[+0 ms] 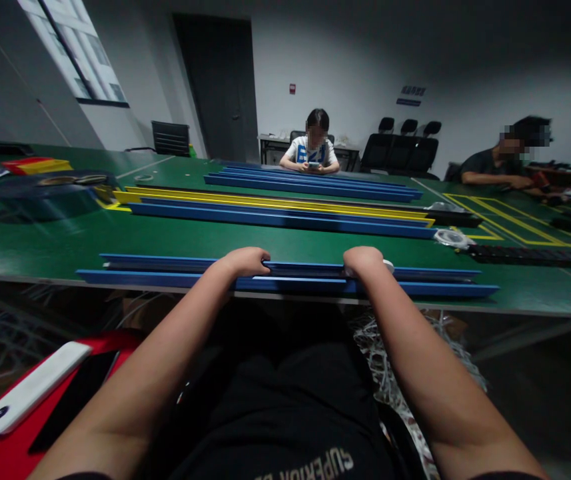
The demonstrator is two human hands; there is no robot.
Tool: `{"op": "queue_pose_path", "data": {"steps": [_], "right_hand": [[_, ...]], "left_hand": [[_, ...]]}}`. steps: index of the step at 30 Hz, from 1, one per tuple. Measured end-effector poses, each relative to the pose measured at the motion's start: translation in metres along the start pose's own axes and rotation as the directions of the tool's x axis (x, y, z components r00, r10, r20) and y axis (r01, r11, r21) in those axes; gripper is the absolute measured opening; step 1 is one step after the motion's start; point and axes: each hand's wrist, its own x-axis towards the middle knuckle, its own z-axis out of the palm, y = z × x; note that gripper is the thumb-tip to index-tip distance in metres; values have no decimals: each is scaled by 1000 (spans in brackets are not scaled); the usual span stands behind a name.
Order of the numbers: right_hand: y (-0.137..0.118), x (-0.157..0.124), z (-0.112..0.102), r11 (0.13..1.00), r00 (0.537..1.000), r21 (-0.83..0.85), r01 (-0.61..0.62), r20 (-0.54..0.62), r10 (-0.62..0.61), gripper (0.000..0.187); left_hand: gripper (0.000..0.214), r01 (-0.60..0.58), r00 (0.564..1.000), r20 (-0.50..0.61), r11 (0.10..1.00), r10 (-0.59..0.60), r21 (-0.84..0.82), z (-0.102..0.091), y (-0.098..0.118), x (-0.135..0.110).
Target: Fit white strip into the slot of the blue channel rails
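A long blue rail lies along the near edge of the green table, with a second blue strip just behind it. My left hand is curled over the rail near its middle, fingers closed on it. A little to the right, my right hand is closed over the same rail, and something small and white shows at its far side. Both forearms reach forward from my lap.
More blue rails and yellow rails lie across the middle and far table. A coil of clear wire sits at right. One person sits at the far side, another at the right. A red and white case is at my left knee.
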Motion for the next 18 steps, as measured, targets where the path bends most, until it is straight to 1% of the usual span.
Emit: {"op": "queue_pose_path", "data": {"steps": [8,14,18], "right_hand": [[1,-1,1,1000,1000,-4,2,-9,-2,32],[2,1,1,1000,1000,-7,15,-11,-15,32],[3,2,1,1000,1000,-10,13,-9,-13,33]], "left_hand": [[33,12,1000,19,1000,-12,15,0,14,9],[38,10,1000,1,1000,-10,12,2,21,13],[38,1,1000,9,1000,-1,7,2,27,16]]}}
